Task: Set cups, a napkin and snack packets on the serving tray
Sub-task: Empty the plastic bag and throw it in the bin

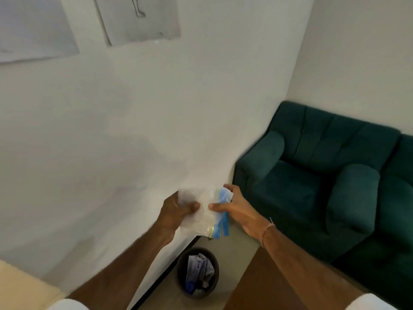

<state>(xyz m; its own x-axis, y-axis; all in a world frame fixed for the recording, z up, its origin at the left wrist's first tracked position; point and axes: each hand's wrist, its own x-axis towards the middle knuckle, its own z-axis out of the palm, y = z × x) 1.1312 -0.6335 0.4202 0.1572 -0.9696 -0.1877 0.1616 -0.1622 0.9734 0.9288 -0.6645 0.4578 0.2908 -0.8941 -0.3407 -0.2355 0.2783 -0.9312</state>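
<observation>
We have both hands up in front of the white wall (138, 121), working one clear plastic packet (202, 217) between them. Our left hand (178, 211) is closed on the packet's left side, thumb pressed over the front of it. Our right hand (237, 211) grips the right side, thumb on the front and fingers wrapped behind the blue strip (222, 211) that runs down that edge. The packet is blurred, so we cannot tell what is inside it. It hangs in the air, held well above a dark waste bin (197, 274) on the floor, and that bin has crumpled wrappers in it. To our right sits a green sofa (312, 175) pushed against the wall, with a brown table (263, 287) corner below our right forearm. Two sheets of paper (138, 19) are stuck high up on the wall.
</observation>
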